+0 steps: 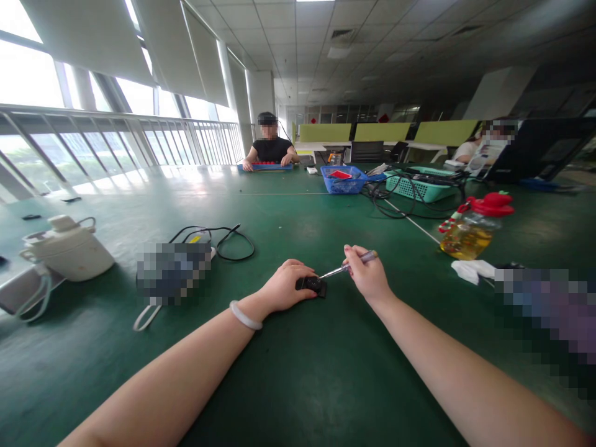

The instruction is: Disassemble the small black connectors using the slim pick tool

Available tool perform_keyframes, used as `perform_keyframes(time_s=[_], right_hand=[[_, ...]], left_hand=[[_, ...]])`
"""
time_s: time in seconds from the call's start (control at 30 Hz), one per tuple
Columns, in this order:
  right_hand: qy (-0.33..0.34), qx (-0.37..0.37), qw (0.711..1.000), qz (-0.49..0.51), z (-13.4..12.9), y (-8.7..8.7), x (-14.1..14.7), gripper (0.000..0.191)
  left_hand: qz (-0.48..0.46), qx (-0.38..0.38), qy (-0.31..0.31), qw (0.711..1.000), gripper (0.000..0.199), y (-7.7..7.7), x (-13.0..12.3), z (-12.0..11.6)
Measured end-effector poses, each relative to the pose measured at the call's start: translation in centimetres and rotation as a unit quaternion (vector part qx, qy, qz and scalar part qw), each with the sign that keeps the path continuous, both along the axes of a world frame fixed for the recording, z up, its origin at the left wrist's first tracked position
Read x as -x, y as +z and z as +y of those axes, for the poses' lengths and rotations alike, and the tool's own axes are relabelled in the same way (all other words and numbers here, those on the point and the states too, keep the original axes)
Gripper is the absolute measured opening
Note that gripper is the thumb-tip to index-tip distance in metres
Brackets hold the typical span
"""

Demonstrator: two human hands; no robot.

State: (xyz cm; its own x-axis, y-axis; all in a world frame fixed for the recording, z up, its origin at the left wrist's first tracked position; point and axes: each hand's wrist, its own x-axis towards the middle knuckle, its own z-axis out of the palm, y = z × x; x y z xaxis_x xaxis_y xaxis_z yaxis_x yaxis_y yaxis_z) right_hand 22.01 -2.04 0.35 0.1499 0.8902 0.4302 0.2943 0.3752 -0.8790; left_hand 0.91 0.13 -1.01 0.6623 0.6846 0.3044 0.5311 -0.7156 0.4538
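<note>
On the green table (298,366), my left hand (288,285) is wrapped round a small black object (315,285), fingers behind it and thumb in front. My right hand (367,273) grips a screwdriver (336,270) with a metal shaft and a translucent handle, pinched between thumb and fingers. The shaft slants down to the left, and its tip is at the top of the black object; whether it touches is too small to tell. A pale band circles my left wrist.
A beige bottle (77,251) and a blurred-out item (174,273) with a black cable lie left. Blue basket (344,181), green basket (419,188) and cables stand behind. A red-lidded jar (472,233) is right. A person (270,149) sits across the table, another at far right.
</note>
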Motion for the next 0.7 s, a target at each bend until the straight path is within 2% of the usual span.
perform_keyframes(time_s=[0.13, 0.27, 0.37, 0.47, 0.6, 0.7], right_hand=[[0.05, -0.09, 0.984, -0.146, -1.8, 1.3, 0.5, 0.038], [0.086, -0.106, 0.975, -0.178, -2.1, 1.4, 0.7, 0.036], [0.071, -0.076, 0.987, -0.125, -1.5, 1.0, 0.4, 0.037], [0.052, -0.013, 0.998, -0.031, -0.5, 0.3, 0.0, 0.039], [0.07, 0.068, 0.989, 0.11, 0.8, -0.6, -0.3, 0.042], [0.084, 0.098, 0.979, 0.159, 1.3, -0.9, -0.3, 0.043]], left_hand=[[-0.003, -0.006, 0.012, 1.0, 0.036, -0.3, 0.0, 0.1], [-0.003, -0.005, 0.017, 1.0, 0.035, -0.3, 0.0, 0.0], [0.004, -0.001, 0.021, 1.0, 0.036, -0.1, 0.0, -0.1], [0.01, 0.001, 0.022, 1.0, 0.036, 0.2, -0.1, -0.2], [0.013, -0.001, 0.015, 1.0, 0.035, 0.2, -0.1, -0.2], [0.012, -0.003, 0.014, 1.0, 0.034, 0.1, -0.1, -0.2]])
